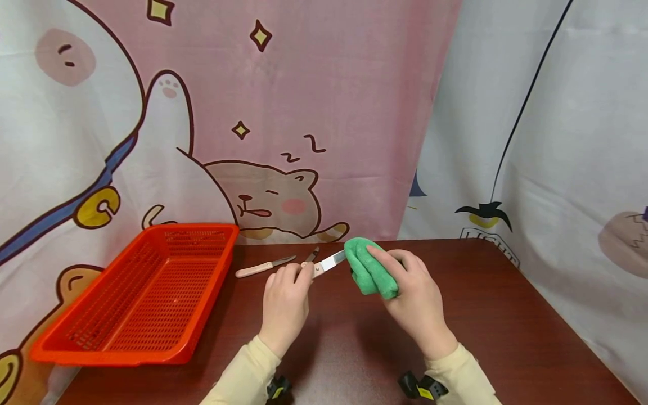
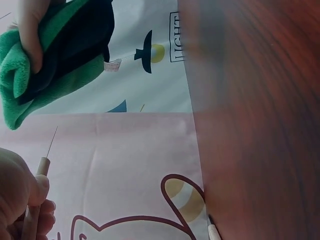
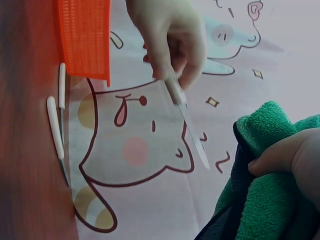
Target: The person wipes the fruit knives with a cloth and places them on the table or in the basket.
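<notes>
My left hand (image 1: 286,304) grips a small knife by its pale handle (image 3: 175,91), its bare blade (image 1: 333,260) pointing right. In my right hand (image 1: 417,298) is a folded green cloth (image 1: 368,267), with a dark underside that shows in both wrist views. From the head view the blade's tip comes right up to the cloth's edge; the wrist views show a gap between them. Behind my left hand, another pale-handled knife (image 1: 258,269) lies on the table. A further knife (image 1: 312,255) lies next to it, partly hidden by the left hand.
An orange-red plastic basket (image 1: 199,320) with perforated sides stands at the left of the brown table (image 1: 344,360). Behind the table hangs a pink and white cartoon curtain (image 1: 349,112), close to the table's back edge.
</notes>
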{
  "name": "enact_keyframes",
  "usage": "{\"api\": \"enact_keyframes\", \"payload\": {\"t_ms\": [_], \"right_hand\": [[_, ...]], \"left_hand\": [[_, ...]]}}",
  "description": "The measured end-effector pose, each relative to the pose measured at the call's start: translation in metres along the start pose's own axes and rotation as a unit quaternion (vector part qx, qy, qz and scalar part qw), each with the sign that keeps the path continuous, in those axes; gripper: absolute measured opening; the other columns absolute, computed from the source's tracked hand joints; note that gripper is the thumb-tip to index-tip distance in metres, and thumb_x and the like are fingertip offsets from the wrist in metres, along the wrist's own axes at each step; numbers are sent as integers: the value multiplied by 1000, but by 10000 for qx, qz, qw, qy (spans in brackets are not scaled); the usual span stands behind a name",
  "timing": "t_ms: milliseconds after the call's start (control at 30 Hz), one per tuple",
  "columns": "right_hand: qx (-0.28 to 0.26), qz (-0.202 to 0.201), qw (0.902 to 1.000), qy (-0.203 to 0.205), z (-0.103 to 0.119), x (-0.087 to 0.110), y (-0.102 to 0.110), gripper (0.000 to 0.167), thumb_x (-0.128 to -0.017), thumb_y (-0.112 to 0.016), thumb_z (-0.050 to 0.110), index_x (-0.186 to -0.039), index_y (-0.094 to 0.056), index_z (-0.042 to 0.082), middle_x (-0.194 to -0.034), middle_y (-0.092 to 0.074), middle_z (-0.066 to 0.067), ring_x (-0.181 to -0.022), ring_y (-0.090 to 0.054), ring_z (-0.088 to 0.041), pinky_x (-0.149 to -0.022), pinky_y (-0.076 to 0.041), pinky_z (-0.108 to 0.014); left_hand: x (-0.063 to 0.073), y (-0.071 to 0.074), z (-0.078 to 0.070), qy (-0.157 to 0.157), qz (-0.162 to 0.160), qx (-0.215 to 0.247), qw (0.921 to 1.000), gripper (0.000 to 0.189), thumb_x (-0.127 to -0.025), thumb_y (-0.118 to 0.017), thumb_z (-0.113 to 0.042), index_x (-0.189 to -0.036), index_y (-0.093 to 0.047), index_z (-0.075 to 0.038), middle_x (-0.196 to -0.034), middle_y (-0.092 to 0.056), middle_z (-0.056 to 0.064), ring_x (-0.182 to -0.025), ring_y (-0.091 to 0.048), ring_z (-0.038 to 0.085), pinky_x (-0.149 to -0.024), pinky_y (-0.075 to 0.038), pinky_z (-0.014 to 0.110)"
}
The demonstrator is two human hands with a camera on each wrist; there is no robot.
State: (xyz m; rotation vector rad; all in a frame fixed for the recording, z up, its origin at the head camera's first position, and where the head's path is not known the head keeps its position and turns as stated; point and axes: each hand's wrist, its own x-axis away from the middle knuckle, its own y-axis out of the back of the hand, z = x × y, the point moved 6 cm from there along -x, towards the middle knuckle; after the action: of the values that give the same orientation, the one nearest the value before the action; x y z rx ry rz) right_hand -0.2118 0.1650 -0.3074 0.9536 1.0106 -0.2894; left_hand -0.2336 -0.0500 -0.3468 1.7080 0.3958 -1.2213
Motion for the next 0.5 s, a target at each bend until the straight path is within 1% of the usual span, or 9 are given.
{"api": "enact_keyframes", "payload": {"t_ms": [167, 400, 433, 500], "right_hand": [[-69, 24, 9999, 125, 11, 0, -3, 78, -63, -76, -10, -131, -63, 25, -108, -60, -10, -98, -58, -29, -56, -52, -41], [-209, 65, 9991, 373, 25, 1, -13, 78, -62, -79, -8, -130, -64, 26, -107, -60, -9, -95, -59, -28, -58, -53, -39], [-253, 92, 9989, 382, 26, 2, -15, 78, -62, -80, -8, -130, -64, 26, -107, -60, -9, -95, -59, -28, -59, -53, -40], [-300, 111, 9985, 437, 29, 3, -19, 78, -62, -80, -7, -130, -64, 26, -107, -60, -9, -95, -59, -27, -58, -53, -39]], "left_hand": [[-2, 0, -1, 36, 11, 21, 10000, 27, -85, -70, -1, -110, -64, -5, -90, -59, 11, -75, -57, 29, -56, -41, 37], [-4, 0, -5, 11, -69, 49, 10000, 27, -85, -69, 2, -110, -65, -5, -92, -60, 11, -76, -58, 29, -56, -42, 38], [-4, 0, -5, -9, -117, 63, 9999, 28, -84, -70, 3, -110, -65, -5, -91, -60, 11, -76, -59, 29, -56, -42, 38], [-4, -1, -7, -18, -116, 72, 9999, 31, -82, -70, 5, -111, -65, -4, -92, -60, 11, -76, -59, 28, -57, -42, 38]]}}
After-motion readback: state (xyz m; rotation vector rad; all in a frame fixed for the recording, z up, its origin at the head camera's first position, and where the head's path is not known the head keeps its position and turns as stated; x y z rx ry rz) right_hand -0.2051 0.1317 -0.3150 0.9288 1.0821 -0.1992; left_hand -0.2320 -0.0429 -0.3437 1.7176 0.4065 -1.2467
